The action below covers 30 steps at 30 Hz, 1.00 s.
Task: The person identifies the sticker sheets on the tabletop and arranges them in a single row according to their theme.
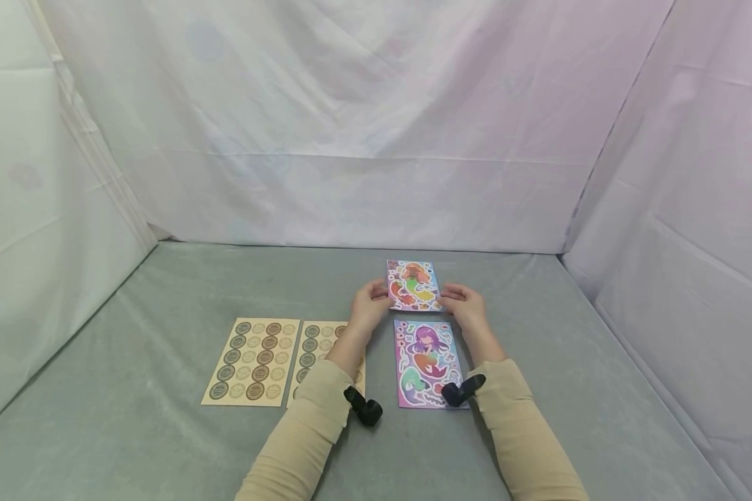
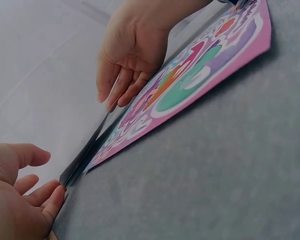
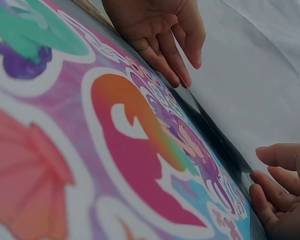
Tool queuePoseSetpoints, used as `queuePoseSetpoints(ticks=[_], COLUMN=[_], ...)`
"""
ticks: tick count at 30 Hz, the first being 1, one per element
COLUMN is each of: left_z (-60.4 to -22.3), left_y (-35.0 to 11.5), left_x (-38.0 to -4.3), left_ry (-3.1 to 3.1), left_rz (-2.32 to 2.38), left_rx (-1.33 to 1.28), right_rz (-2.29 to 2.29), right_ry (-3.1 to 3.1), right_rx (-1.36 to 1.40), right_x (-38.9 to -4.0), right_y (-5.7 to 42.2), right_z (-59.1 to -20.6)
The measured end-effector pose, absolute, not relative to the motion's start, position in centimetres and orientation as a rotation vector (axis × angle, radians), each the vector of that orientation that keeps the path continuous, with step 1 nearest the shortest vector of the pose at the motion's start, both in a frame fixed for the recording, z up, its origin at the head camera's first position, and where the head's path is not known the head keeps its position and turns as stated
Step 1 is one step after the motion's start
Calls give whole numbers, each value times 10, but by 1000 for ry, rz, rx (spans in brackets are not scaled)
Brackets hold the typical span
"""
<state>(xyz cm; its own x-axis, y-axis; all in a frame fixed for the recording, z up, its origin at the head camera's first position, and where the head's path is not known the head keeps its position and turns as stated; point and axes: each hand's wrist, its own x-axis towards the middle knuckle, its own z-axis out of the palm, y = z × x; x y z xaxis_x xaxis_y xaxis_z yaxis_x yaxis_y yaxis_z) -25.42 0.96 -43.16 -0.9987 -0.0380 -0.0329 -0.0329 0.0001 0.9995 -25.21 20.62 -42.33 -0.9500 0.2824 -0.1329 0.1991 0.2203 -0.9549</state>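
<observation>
My left hand (image 1: 371, 304) and right hand (image 1: 466, 305) are at the two sides of a mermaid sticker sheet (image 1: 413, 285) with orange hair and a green tail. In the left wrist view, the left fingers (image 2: 47, 200) touch one edge of this sheet, seen as a thin dark strip, with the thumb apart from it. The right fingertips (image 3: 260, 192) meet the other edge in the right wrist view, thumb also raised off it. Nearer me lies a second mermaid sticker sheet (image 1: 427, 362), purple-haired, flat between my forearms.
To the left, two beige sheets of round label stickers lie side by side, the outer label sheet (image 1: 251, 362) and the inner label sheet (image 1: 310, 358), partly under my left arm. The grey cloth-covered table (image 1: 131, 390) meets white curtains (image 1: 351, 195) at the back and sides.
</observation>
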Motion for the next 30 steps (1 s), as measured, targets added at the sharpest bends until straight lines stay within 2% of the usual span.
queuePoseSetpoints(ticks=[30], left_z=[-429], left_y=[8], left_x=[-252], left_ry=[-2106], left_rz=[-2264], left_rx=[185], right_rz=[1926], right_ry=[-2318], right_rx=[-541], right_x=[-251], right_y=[199], right_z=[-424])
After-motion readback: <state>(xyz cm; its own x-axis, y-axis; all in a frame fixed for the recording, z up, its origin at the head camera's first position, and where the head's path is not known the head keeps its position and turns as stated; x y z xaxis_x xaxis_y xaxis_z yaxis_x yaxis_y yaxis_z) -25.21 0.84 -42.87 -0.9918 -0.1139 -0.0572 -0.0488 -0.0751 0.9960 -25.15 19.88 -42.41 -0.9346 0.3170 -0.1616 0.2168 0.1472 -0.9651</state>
